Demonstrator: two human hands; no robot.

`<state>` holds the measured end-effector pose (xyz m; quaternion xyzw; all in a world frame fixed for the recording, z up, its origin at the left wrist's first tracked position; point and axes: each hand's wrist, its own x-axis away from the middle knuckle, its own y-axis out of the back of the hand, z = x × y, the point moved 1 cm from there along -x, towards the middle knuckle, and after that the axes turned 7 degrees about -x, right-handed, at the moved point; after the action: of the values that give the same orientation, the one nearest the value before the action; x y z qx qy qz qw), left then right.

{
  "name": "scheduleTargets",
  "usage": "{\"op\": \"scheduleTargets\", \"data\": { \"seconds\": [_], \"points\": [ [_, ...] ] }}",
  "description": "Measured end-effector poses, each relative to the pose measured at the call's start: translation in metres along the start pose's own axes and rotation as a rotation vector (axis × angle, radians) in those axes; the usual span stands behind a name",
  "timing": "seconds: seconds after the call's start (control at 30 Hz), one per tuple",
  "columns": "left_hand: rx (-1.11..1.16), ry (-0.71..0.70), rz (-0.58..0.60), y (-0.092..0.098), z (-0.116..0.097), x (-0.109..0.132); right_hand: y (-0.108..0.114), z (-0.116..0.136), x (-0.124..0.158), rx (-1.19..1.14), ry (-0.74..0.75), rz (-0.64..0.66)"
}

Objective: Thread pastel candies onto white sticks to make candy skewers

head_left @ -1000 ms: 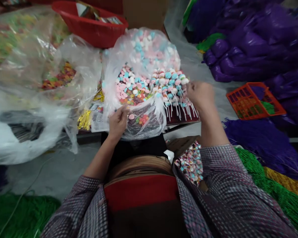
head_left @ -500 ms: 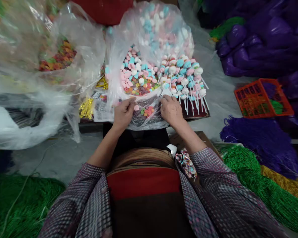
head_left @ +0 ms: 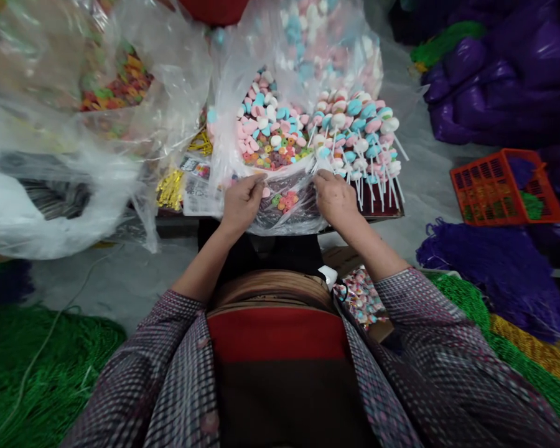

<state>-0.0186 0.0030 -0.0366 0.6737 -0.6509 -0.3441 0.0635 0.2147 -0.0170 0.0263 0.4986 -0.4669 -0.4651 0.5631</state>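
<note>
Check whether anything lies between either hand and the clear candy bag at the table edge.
Nothing visible does: the left hand and the right hand both rest directly on the near rim of the clear candy bag, fingers curled onto the plastic.

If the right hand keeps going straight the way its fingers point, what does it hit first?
The right hand points up and away at the rim of the clear bag it grips. Straight on, it would probably meet the white sticks of the candy skewers first, though depth is hard to judge.

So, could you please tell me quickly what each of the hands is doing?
Left hand: closed on the candy bag rim.
Right hand: gripping the same rim.
</note>
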Motion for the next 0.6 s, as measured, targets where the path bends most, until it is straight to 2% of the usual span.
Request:
{"op": "scheduleTargets", "data": {
  "seconds": [0.2,0.43,0.6],
  "points": [
    [-0.051,-0.037,0.009,0.000,-0.002,-0.001,0.004,0.009,-0.008,0.070,-0.024,0.072],
    [-0.285,-0.092,0.107,-0.002,-0.004,-0.001,0.004,0.002,-0.006,0.107,0.072,0.015],
    [-0.452,-0.119,0.187,-0.007,-0.007,0.003,-0.003,0.000,0.004,0.032,0.256,-0.117]
  ]
}}
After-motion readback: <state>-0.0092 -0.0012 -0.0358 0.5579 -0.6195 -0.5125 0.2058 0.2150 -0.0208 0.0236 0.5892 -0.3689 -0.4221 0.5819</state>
